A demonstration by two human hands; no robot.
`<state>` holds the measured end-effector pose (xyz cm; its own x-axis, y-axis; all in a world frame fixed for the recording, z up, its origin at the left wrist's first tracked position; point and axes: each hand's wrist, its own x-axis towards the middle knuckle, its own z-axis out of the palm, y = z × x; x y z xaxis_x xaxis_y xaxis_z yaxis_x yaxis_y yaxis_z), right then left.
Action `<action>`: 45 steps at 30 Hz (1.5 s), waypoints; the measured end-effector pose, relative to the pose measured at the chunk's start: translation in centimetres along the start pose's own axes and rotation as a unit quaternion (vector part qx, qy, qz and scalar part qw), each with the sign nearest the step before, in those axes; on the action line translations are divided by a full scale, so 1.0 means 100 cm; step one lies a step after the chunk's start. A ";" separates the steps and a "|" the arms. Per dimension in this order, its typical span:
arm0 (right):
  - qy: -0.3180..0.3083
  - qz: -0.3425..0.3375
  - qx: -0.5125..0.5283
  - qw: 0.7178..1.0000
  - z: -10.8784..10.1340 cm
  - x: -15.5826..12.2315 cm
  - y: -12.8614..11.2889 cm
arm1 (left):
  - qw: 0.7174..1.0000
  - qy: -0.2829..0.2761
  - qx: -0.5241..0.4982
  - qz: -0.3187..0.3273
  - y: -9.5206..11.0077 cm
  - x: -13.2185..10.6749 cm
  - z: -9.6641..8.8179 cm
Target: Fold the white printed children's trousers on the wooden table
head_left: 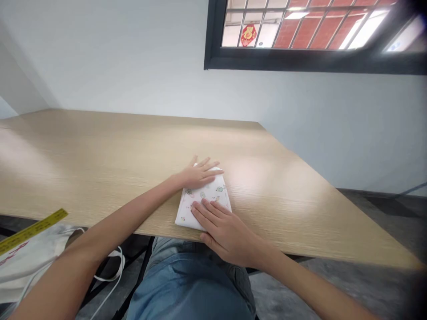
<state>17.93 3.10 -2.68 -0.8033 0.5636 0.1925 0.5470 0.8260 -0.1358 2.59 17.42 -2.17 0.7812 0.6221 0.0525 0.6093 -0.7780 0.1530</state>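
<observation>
Pressing a folded printed cloth, left hand and right hand lie spread flat

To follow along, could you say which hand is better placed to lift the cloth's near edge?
Probably the right hand, on the cloth by the table edge; the left hand sits farther off.

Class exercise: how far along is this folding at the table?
Done: the printed cloth lies folded flat on the table. In hand: the left hand and right hand press on it, fingers spread. Left: this view cannot show whether more folds remain.
</observation>
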 end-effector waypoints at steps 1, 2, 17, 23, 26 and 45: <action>-0.014 0.002 0.009 1.000 -0.001 -0.002 -0.003 | 1.000 0.002 -0.008 -0.021 -0.008 0.008 -0.003; -0.028 0.005 0.020 0.999 -0.003 -0.004 -0.007 | 0.999 -0.002 -0.017 -0.039 -0.015 0.014 -0.005; -0.033 0.100 0.053 0.993 -0.023 -0.015 0.037 | 0.996 -0.049 -0.074 -0.022 0.027 -0.100 -0.010; 0.013 0.070 0.083 0.994 -0.005 -0.053 0.011 | 0.993 -0.006 -0.118 -0.023 0.062 -0.156 0.013; 0.091 0.097 0.124 0.983 0.000 -0.065 0.000 | 0.984 0.050 -0.169 -0.031 0.077 -0.163 0.017; 0.316 0.400 0.023 0.860 -0.001 0.021 0.020 | 0.865 0.281 -0.164 -0.382 0.088 -0.085 0.017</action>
<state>17.34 5.92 -2.45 0.1225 0.8531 0.5072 0.8436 0.1797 -0.5060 1.56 5.15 -2.97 -0.0771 0.9597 0.2704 0.7753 -0.1128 0.6215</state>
